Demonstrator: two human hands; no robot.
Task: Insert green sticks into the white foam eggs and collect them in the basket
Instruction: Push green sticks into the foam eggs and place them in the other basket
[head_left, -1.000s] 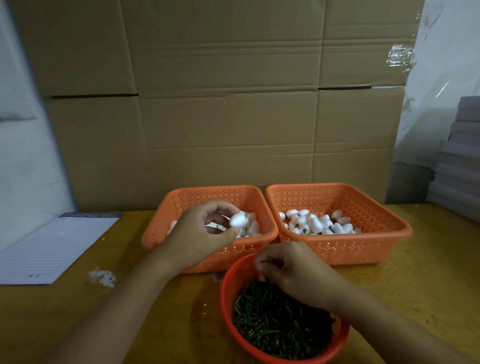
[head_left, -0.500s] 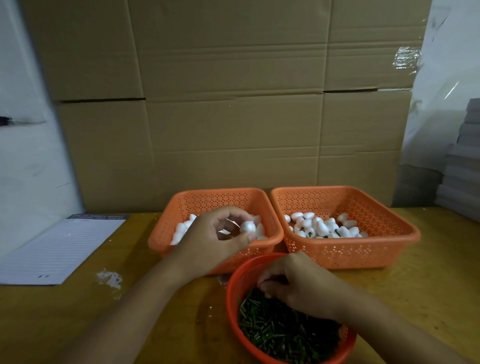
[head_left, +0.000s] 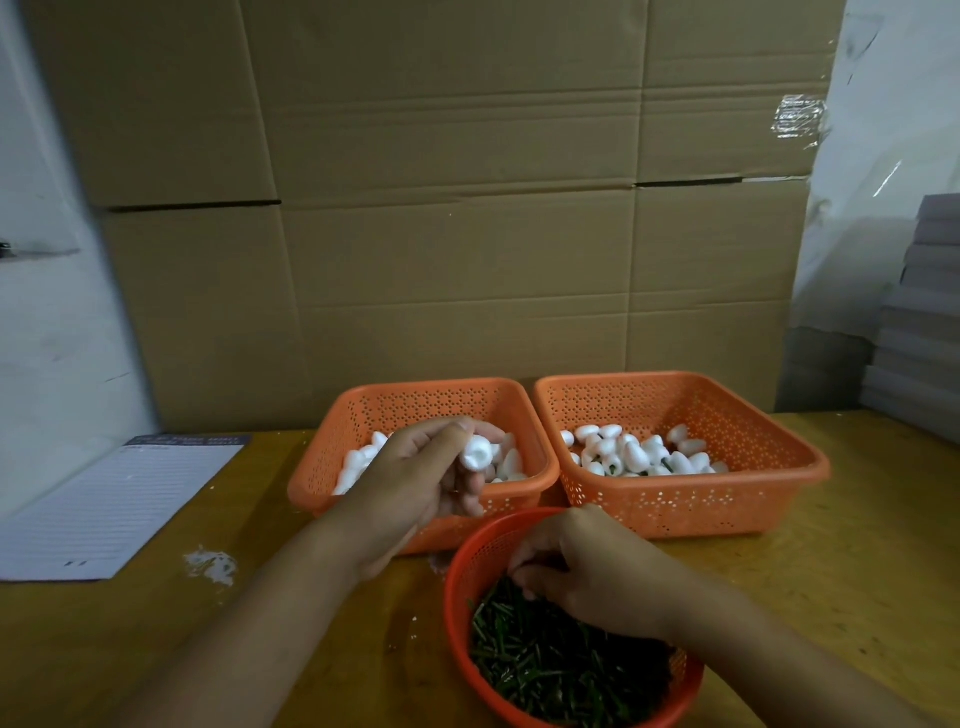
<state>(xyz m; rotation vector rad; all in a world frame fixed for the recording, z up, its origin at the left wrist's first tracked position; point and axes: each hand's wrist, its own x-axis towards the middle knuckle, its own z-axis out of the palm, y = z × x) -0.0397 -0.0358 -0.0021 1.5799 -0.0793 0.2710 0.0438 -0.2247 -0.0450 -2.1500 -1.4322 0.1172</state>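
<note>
My left hand (head_left: 415, 483) pinches a white foam egg (head_left: 477, 453) above the front of the left orange basket (head_left: 363, 410), which holds plain white eggs. My right hand (head_left: 587, 566) is down in the round red-orange basket (head_left: 462, 566) of green sticks (head_left: 545, 670), its fingers curled among them; whether it holds a stick is hidden. The right orange basket (head_left: 753, 415) holds several white eggs (head_left: 636, 454), some with green stick ends showing.
The baskets stand on a yellow wooden table (head_left: 857, 545). A lined paper pad (head_left: 114, 509) lies at the left, with white foam crumbs (head_left: 210, 564) near it. Cardboard boxes (head_left: 467, 208) wall off the back. Stacked grey boards (head_left: 919, 338) rise at the right.
My left hand has turned the egg so that its blunt end faces me and drawn it slightly nearer. My right hand stays in the stick basket, fingers working among the sticks.
</note>
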